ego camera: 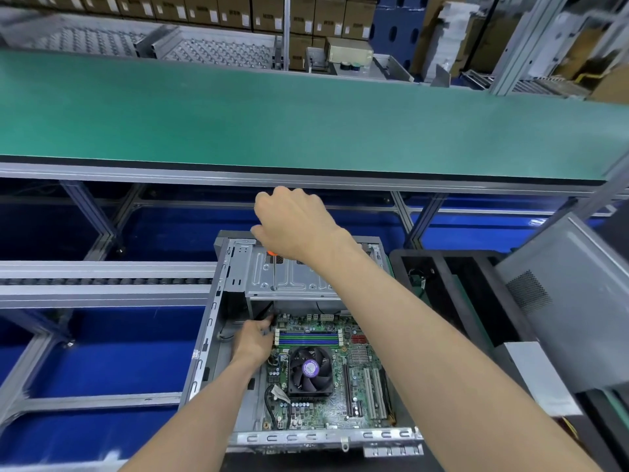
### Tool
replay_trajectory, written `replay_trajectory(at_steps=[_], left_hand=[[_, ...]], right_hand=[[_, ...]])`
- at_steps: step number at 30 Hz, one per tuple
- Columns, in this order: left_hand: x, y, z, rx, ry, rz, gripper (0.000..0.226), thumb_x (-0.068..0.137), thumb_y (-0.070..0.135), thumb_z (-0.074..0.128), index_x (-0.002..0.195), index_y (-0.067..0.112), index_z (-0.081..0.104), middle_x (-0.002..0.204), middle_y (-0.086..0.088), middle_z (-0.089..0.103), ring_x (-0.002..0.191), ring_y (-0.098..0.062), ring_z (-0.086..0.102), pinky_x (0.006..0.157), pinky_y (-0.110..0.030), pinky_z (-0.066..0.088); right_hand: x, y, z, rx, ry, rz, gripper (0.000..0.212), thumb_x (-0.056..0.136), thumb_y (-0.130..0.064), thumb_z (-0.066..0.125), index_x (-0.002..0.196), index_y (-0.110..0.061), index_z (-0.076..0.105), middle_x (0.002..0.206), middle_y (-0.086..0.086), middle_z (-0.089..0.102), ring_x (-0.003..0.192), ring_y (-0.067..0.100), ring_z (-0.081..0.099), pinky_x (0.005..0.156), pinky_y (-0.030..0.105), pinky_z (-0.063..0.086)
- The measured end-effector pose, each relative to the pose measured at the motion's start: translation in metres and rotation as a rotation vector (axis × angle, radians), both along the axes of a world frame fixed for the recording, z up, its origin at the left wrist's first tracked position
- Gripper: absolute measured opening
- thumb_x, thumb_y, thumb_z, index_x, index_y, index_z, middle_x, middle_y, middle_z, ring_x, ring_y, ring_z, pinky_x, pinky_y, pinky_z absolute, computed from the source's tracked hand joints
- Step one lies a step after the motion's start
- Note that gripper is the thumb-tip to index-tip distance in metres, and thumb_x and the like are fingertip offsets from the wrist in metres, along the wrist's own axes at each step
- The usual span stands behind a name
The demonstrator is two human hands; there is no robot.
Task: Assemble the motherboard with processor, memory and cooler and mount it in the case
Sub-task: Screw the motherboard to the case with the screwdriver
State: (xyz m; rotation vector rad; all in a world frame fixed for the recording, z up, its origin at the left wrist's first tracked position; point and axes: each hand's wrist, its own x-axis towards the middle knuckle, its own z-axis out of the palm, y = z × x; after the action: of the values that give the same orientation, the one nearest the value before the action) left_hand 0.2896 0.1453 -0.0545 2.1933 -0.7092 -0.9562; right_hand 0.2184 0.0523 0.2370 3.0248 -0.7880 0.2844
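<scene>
Below the green conveyor belt (306, 124), head view: open grey case (218, 315) lies on its side, motherboard (340, 379) seated flat inside it.

Right hand (292, 223): arm reaches forward from lower right, crossing over the case. Hand held high above the drive cage (289, 277), back of hand toward camera, fingers curled down into a fist round the top of a screwdriver (274, 270). Only a sliver of orange handle shows under the palm; the thin shaft drops straight down, tip touching the cage's top plate. Fingertips hidden behind the hand.

Left hand (253, 338): arm enters from bottom centre-left, hand low inside the case at the board's far-left corner, just beside the memory slots (308, 338). Fingers bent and pressed together toward a dark piece near the corner; cannot tell what they pinch, or whether they grip it at all.

Cooler (310, 369): black fan with purple hub label, mounted mid-board, near the left wrist. Processor beneath it not visible.

Right forearm covers the cage's right part and the board's upper-right corner. Black foam tray (449, 294) to the right of the case, contents too dark to read. Grey side panel (561, 301) leans at far right, cut by frame edge. Cardboard boxes (238, 11) stacked at back, blurred.
</scene>
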Motion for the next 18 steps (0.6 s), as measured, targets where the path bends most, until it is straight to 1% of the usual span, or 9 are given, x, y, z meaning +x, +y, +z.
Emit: replay_trajectory(at_steps=[1, 3, 6, 8, 10, 12, 15, 16, 18], left_hand=[[0.0000, 0.0002, 0.0000, 0.001, 0.002, 0.004, 0.040, 0.099, 0.008, 0.055, 0.138, 0.017, 0.059, 0.128, -0.002, 0.066, 0.075, -0.010, 0.063, 0.059, -0.015, 0.046], [-0.0006, 0.0000, 0.0001, 0.004, 0.001, 0.009, 0.040, 0.099, 0.007, 0.055, 0.138, 0.017, 0.059, 0.122, -0.001, 0.068, 0.069, -0.010, 0.060, 0.056, -0.017, 0.045], [-0.0010, -0.0010, -0.0011, 0.003, 0.015, 0.015, 0.040, 0.099, 0.004, 0.053, 0.139, 0.012, 0.058, 0.124, -0.003, 0.066, 0.075, -0.008, 0.060, 0.063, -0.015, 0.045], [-0.0019, -0.0012, -0.0006, 0.003, 0.019, 0.022, 0.042, 0.100, 0.003, 0.052, 0.140, 0.013, 0.056, 0.117, -0.001, 0.067, 0.068, -0.007, 0.057, 0.057, -0.015, 0.042], [-0.0024, -0.0012, 0.0013, 0.004, 0.018, 0.026, 0.043, 0.100, 0.003, 0.052, 0.141, 0.013, 0.055, 0.128, -0.003, 0.066, 0.073, -0.010, 0.062, 0.061, -0.017, 0.046], [-0.0025, -0.0012, 0.0019, 0.002, 0.017, 0.024, 0.042, 0.100, 0.004, 0.053, 0.140, 0.014, 0.056, 0.130, -0.003, 0.065, 0.074, -0.008, 0.063, 0.057, -0.015, 0.047], [-0.0020, -0.0010, -0.0009, -0.007, 0.008, 0.028, 0.041, 0.099, 0.004, 0.053, 0.138, 0.018, 0.058, 0.103, 0.004, 0.068, 0.062, -0.010, 0.055, 0.052, -0.018, 0.041], [-0.0014, -0.0009, -0.0016, -0.007, 0.008, 0.029, 0.041, 0.099, 0.005, 0.053, 0.138, 0.018, 0.058, 0.098, 0.007, 0.064, 0.063, -0.012, 0.055, 0.053, -0.021, 0.042], [-0.0007, -0.0012, -0.0023, -0.004, 0.013, 0.034, 0.041, 0.099, 0.004, 0.053, 0.138, 0.018, 0.059, 0.095, 0.009, 0.062, 0.071, -0.014, 0.057, 0.060, -0.022, 0.046]], right_hand=[[0.0000, -0.0009, -0.0001, -0.043, 0.009, -0.023, 0.023, 0.094, -0.030, 0.056, 0.087, -0.015, 0.040, 0.070, -0.002, 0.026, 0.075, 0.031, 0.043, 0.064, 0.037, 0.030], [-0.0007, -0.0014, 0.0013, -0.022, 0.015, -0.006, 0.023, 0.088, -0.033, 0.059, 0.089, -0.015, 0.044, 0.075, 0.000, 0.034, 0.075, 0.030, 0.047, 0.064, 0.037, 0.031], [-0.0023, -0.0011, 0.0037, 0.125, 0.005, 0.078, 0.023, 0.078, -0.019, 0.060, 0.098, -0.011, 0.052, 0.094, 0.004, 0.049, 0.078, 0.029, 0.049, 0.063, 0.035, 0.033], [-0.0028, -0.0011, 0.0010, 0.070, 0.000, 0.055, 0.014, 0.083, -0.018, 0.058, 0.091, -0.010, 0.049, 0.082, 0.003, 0.045, 0.076, 0.029, 0.048, 0.062, 0.035, 0.032], [-0.0023, -0.0018, 0.0001, -0.057, 0.012, -0.010, 0.020, 0.092, -0.026, 0.056, 0.086, -0.014, 0.042, 0.071, -0.001, 0.031, 0.073, 0.030, 0.045, 0.063, 0.036, 0.031], [-0.0019, -0.0019, 0.0006, -0.057, 0.011, 0.001, 0.023, 0.089, -0.032, 0.058, 0.089, -0.016, 0.041, 0.074, -0.001, 0.032, 0.070, 0.029, 0.045, 0.062, 0.036, 0.031], [-0.0025, -0.0024, 0.0041, 0.108, 0.007, 0.078, 0.029, 0.078, -0.021, 0.061, 0.100, -0.014, 0.045, 0.093, 0.003, 0.045, 0.072, 0.027, 0.048, 0.060, 0.034, 0.031], [-0.0025, -0.0025, 0.0037, 0.108, 0.007, 0.077, 0.027, 0.080, -0.019, 0.060, 0.101, -0.013, 0.045, 0.091, 0.003, 0.047, 0.075, 0.028, 0.048, 0.062, 0.035, 0.033], [-0.0020, -0.0026, 0.0020, 0.012, 0.010, 0.019, 0.020, 0.090, -0.023, 0.058, 0.095, -0.013, 0.041, 0.077, 0.000, 0.038, 0.076, 0.030, 0.045, 0.065, 0.037, 0.032]])
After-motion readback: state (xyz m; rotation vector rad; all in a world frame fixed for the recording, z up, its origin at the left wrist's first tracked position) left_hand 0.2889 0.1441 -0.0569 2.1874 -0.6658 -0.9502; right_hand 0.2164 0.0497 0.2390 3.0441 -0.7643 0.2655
